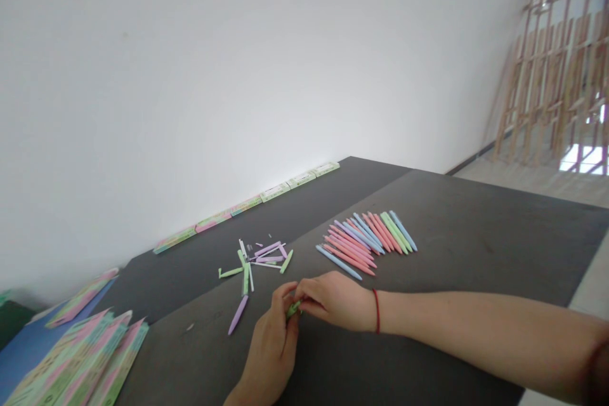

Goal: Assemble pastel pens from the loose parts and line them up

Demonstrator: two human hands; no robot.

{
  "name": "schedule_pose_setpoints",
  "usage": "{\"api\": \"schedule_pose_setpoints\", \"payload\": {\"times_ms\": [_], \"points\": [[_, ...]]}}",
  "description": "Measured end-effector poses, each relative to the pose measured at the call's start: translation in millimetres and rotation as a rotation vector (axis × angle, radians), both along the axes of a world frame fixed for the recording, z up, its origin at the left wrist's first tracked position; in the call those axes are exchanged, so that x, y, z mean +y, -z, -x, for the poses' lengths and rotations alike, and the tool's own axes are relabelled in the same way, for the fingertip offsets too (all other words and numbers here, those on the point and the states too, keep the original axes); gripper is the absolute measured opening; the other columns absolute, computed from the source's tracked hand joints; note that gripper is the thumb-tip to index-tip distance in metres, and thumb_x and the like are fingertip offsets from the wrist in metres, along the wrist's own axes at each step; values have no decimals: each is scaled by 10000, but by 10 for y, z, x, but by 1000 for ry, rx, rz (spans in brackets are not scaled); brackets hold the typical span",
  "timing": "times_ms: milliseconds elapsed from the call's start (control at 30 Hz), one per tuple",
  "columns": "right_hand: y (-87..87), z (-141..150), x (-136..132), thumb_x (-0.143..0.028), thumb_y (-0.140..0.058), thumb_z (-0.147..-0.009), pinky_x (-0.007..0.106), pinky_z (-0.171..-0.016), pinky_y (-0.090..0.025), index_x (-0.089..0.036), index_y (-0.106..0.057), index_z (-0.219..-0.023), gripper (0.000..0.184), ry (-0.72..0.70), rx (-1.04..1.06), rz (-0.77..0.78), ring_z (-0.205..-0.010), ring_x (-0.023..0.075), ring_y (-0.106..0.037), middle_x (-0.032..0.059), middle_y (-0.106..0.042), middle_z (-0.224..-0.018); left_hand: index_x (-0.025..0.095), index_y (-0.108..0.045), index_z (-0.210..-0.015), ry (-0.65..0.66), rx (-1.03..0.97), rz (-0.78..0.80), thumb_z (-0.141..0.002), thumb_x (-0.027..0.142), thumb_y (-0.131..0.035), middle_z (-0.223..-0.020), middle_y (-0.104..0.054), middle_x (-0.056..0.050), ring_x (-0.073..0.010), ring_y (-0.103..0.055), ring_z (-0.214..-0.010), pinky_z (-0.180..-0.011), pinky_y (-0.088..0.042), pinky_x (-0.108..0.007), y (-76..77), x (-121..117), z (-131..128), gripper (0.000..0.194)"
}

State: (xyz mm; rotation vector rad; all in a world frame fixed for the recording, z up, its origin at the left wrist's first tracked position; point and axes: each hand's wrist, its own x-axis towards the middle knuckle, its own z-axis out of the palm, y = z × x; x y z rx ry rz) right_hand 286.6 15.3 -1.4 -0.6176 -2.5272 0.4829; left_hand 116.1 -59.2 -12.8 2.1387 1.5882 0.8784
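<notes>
Between my two hands is a green pen part (293, 309), mostly covered by the fingers. My left hand (275, 346) is closed around it from the near side. The fingertips of my right hand (328, 301) pinch its other end, and a red string circles that wrist. Just beyond my left hand lie loose pen parts: a purple barrel (238, 315), a green barrel (246, 279), more purple pieces (269, 249), and thin white refills (252, 278). Past my right hand, a row of pens (366, 235) in pink, blue, purple and green lies side by side.
Flat printed boxes (214, 221) line the table's back edge along the white wall. More printed packs (76, 361) are stacked at the near left, by a blue surface (23, 355). The dark table (476, 241) extends right. Wooden racks (554, 76) stand on the floor beyond.
</notes>
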Motion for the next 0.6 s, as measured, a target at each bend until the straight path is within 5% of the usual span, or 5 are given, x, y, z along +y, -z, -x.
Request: {"api": "schedule_pose_setpoints", "payload": {"times_ms": [400,600], "points": [[71,16,1,-287,-511,-878,220,-666,-406,-175,-549,-986,160,-53,110,128,-776,157,-626,33,-670,-866,221,-341,-1224,-33,-27,-5,-901,174,-365,-1187,-626,-94,-202,-599,-1082,-849,-473,-324,-29,-21,-22,327],[57,13,-65,-220,-537,-818,189,-554,-386,-174,-478,-1041,235,-94,239,212,-589,103,-557,4,-626,-787,217,-333,-1226,-7,-64,9,-894,164,-362,-1198,-615,-103,-222,-588,-1099,-870,-463,-361,-37,-33,-26,338]]}}
